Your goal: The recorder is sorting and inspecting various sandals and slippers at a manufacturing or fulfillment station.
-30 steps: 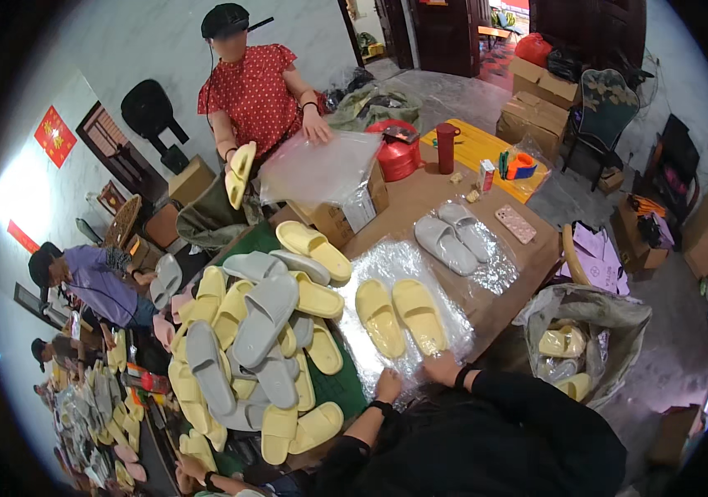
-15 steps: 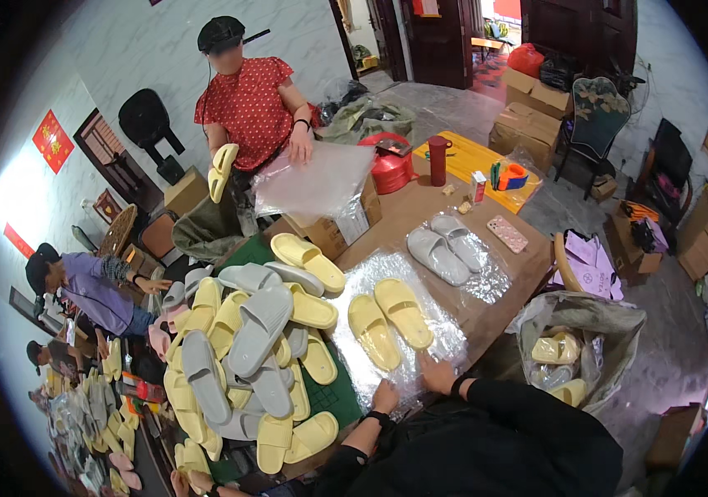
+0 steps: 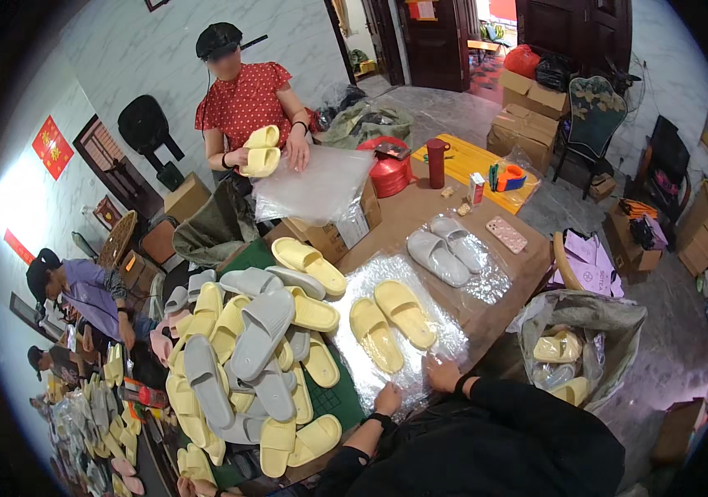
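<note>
A pair of yellow slippers (image 3: 404, 315) lies side by side on the table, on or inside a shiny clear plastic bag (image 3: 362, 298); which of the two I cannot tell. Both my hands are at the bag's near edge. My left hand (image 3: 387, 400) is closed there, below the left slipper's heel, and seems to pinch the plastic. Just right of it, close to the right slipper's heel, my right hand (image 3: 443, 373) is closed on the plastic too. Beyond them, grey slippers (image 3: 439, 258) lie in clear plastic. A heap of yellow and grey slippers (image 3: 259, 331) rises on my left.
Across the table a person in red (image 3: 246, 108) holds yellow slippers over stacked clear bags (image 3: 313, 182). A woven sack (image 3: 619, 331) with bagged slippers stands at my right. A phone (image 3: 506, 234), a red bottle (image 3: 437, 163) and red twine (image 3: 387, 170) sit farther back.
The person in red has brought the yellow slippers over to the stacked bags. A person in purple at the left has bent lower. My hands have hardly moved.
</note>
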{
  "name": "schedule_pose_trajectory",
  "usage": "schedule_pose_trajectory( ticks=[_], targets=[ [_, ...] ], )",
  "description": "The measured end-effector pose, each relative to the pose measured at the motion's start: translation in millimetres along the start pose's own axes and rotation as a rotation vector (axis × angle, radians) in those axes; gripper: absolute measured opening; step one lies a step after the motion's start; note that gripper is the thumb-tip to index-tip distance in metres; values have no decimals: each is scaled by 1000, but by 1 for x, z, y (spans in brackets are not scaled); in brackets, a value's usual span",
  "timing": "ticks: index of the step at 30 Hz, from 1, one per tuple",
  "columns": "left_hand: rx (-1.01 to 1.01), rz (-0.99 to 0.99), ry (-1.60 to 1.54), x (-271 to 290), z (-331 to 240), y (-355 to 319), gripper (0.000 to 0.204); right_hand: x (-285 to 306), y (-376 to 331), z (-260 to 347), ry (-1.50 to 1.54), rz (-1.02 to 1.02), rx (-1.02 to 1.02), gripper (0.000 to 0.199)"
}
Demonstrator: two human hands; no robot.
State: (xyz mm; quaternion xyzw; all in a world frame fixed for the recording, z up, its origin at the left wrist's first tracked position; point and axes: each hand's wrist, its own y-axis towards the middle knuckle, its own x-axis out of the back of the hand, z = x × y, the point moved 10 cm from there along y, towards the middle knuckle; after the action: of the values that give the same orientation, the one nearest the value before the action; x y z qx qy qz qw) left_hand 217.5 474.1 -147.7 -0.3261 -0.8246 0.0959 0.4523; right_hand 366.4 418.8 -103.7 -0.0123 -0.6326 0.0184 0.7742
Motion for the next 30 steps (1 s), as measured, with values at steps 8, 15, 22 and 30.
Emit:
schedule_pose_trajectory(
  ticks=[8, 15, 22, 30],
  targets=[
    [-42, 75, 63, -2, -1, 0, 33, 3, -2, -2, -6, 78, -79, 57],
    [-11, 34, 76, -3, 4, 6, 33, -4, 0, -4, 23, 112, -89, 53],
    [16, 209, -1170, 39, -83, 8, 25, 11, -17, 21, 912, 975, -93, 54],
    [-69, 376, -1041, 73, -187, -24, 25, 82, -16, 16, 1482, 722, -272, 68]
  ],
)
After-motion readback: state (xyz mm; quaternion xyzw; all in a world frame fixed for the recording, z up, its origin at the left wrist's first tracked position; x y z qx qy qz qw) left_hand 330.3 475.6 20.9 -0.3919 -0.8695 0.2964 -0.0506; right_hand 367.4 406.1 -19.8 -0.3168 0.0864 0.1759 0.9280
